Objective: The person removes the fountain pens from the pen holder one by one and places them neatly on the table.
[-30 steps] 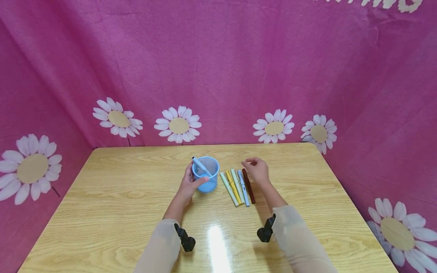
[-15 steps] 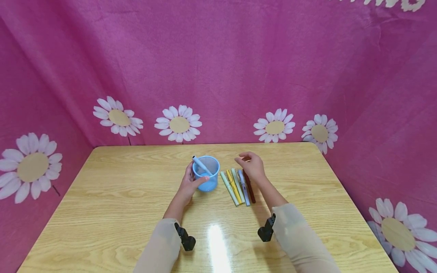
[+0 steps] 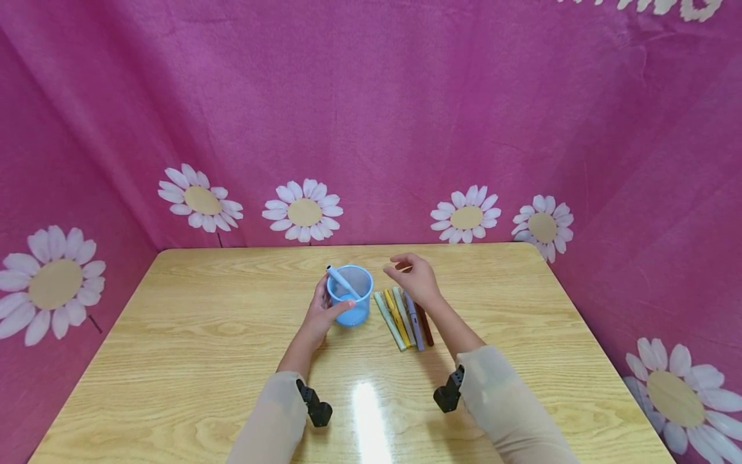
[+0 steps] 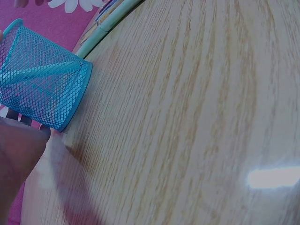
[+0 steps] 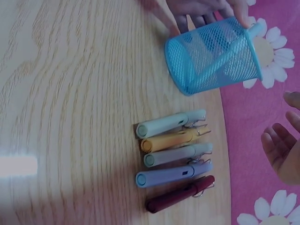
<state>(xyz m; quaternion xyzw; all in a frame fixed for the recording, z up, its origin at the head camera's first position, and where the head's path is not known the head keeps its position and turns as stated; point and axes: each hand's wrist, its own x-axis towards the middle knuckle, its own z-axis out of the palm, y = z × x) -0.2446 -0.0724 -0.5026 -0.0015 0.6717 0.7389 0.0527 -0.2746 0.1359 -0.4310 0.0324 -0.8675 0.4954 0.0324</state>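
My left hand grips the side of a blue mesh pen cup, its thumb at the near rim. A light blue pen leans inside the cup, one end jutting past the rim. My right hand hovers above the far ends of several capped pens, fingers loosely bent with nothing between them. In the right wrist view these lie side by side: a pale green pen, a yellow pen, another pale green pen, a lavender pen and a dark red pen.
The wooden table has a bright light reflection near its front. Behind it and at both sides hangs a magenta curtain with daisies, close to the table's far edge.
My right hand has moved left, from over the dark red pen toward the cup, its fingers parting a little. The left hand and the cup have stayed in place.
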